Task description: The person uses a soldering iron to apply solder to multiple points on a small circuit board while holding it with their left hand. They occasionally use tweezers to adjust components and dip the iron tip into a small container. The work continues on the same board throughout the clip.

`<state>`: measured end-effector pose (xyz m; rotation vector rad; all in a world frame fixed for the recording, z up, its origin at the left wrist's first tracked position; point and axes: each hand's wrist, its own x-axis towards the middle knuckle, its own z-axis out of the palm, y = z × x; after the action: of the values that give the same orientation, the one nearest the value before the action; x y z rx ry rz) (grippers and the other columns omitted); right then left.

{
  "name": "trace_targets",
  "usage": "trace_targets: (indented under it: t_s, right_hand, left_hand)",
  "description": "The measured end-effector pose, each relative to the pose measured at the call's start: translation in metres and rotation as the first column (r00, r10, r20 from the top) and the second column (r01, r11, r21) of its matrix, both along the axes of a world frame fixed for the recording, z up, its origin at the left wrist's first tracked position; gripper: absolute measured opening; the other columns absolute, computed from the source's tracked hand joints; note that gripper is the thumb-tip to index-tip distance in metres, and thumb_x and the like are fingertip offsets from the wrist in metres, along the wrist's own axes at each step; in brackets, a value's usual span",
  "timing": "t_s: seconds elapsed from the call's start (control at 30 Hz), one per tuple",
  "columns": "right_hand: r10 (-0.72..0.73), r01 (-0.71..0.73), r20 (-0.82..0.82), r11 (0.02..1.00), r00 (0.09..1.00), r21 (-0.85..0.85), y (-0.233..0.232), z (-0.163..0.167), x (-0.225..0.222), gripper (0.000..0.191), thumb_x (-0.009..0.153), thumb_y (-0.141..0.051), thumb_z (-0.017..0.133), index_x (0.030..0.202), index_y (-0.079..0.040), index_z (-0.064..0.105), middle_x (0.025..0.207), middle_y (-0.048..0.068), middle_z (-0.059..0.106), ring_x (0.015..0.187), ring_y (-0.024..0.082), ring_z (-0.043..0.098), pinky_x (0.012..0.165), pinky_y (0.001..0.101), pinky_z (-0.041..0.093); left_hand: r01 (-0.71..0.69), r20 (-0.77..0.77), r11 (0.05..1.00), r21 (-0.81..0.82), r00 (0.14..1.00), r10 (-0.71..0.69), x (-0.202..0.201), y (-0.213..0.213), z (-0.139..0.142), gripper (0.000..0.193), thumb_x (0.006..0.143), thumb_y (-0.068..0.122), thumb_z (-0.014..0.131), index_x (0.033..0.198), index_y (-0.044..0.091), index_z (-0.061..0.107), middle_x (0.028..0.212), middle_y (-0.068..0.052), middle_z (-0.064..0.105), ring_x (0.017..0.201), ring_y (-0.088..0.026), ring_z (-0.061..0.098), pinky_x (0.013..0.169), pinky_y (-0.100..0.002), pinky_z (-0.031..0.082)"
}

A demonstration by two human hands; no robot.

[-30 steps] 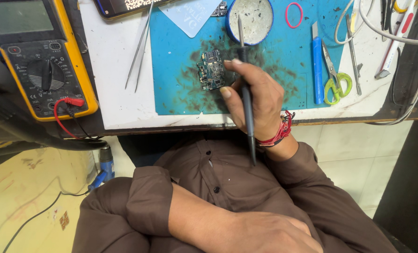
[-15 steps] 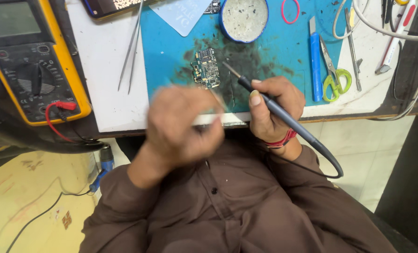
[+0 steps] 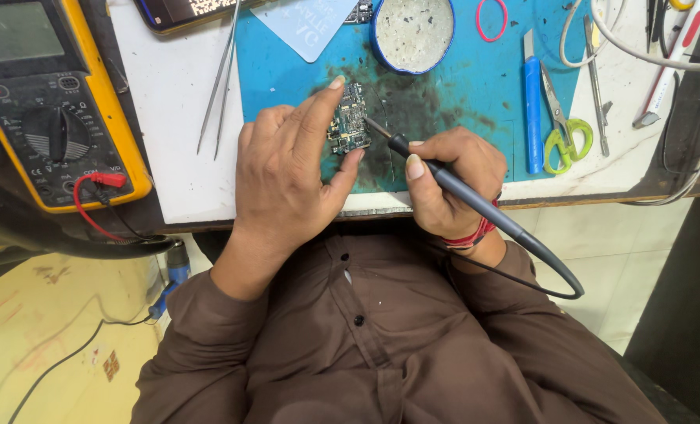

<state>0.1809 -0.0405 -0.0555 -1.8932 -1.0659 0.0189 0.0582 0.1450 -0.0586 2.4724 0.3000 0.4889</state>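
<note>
A small green circuit board (image 3: 350, 118) lies on the stained blue mat (image 3: 460, 86). My left hand (image 3: 287, 169) rests on the mat and pinches the board between forefinger and thumb. My right hand (image 3: 448, 184) grips a dark soldering iron (image 3: 444, 182) like a pen. Its tip touches the right edge of the board. The iron's cable loops down past the table edge toward my lap.
A yellow multimeter (image 3: 47, 102) with a red lead sits at the left. Tweezers (image 3: 216, 82) lie on the white tabletop. A round tin (image 3: 413, 31), a blue knife (image 3: 532, 102), green-handled scissors (image 3: 566, 126), a pink rubber band (image 3: 491, 17) and white cables (image 3: 648, 55) lie further back and right.
My left hand rose from my lap to the mat and took hold of the board. My right hand turned the iron so its tip meets the board.
</note>
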Motion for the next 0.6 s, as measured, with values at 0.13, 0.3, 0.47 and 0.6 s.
trace_targets:
  t_s: [0.13, 0.3, 0.47, 0.6]
  right_hand:
    - [-0.017, 0.017, -0.012, 1.0, 1.0, 0.011, 0.0019, -0.0002, -0.0005, 0.01, 0.096, -0.007, 0.07, 0.098, 0.001, 0.064, 0.087, 0.013, 0.067, 0.067, 0.024, 0.064, 0.062, 0.0323, 0.048]
    - [-0.017, 0.017, 0.0, 1.0, 1.0, 0.002, 0.0014, -0.0002, 0.0005, 0.01, 0.097, -0.007, 0.07, 0.098, 0.001, 0.064, 0.088, 0.014, 0.068, 0.066, 0.023, 0.063, 0.061, 0.0323, 0.047]
    - [-0.006, 0.006, -0.003, 1.0, 1.0, 0.006, 0.0012, -0.0002, 0.0008, 0.011, 0.096, -0.007, 0.07, 0.097, 0.001, 0.064, 0.087, 0.013, 0.067, 0.065, 0.024, 0.063, 0.061, 0.0324, 0.047]
    - [0.001, -0.001, 0.006, 1.0, 1.0, 0.011, 0.0021, -0.0006, 0.0014, 0.011, 0.096, -0.008, 0.07, 0.096, 0.002, 0.065, 0.086, 0.013, 0.067, 0.065, 0.023, 0.063, 0.061, 0.0324, 0.047]
  left_hand:
    - [-0.002, 0.001, 1.0, -0.006, 1.0, 0.002, 0.0004, 0.0008, 0.0, 0.071, 0.094, 0.027, 0.084, 0.151, 0.005, 0.048, 0.136, -0.01, 0.067, 0.106, -0.027, 0.059, 0.09, -0.039, 0.042]
    - [0.001, -0.006, 1.0, -0.005, 1.0, -0.001, 0.0007, 0.0008, 0.0007, 0.07, 0.094, 0.027, 0.083, 0.15, 0.005, 0.049, 0.136, -0.01, 0.067, 0.105, -0.028, 0.059, 0.089, -0.039, 0.042]
    - [0.0, -0.005, 1.0, 0.005, 1.0, 0.0, 0.0008, 0.0013, 0.001, 0.069, 0.094, 0.027, 0.083, 0.151, 0.005, 0.049, 0.137, -0.009, 0.066, 0.106, -0.028, 0.059, 0.09, -0.04, 0.043]
    - [0.0, -0.007, 1.0, -0.011, 1.0, 0.0, 0.0005, 0.0015, 0.0011, 0.069, 0.094, 0.027, 0.083, 0.15, 0.005, 0.049, 0.137, -0.009, 0.066, 0.107, -0.028, 0.059, 0.09, -0.04, 0.042]
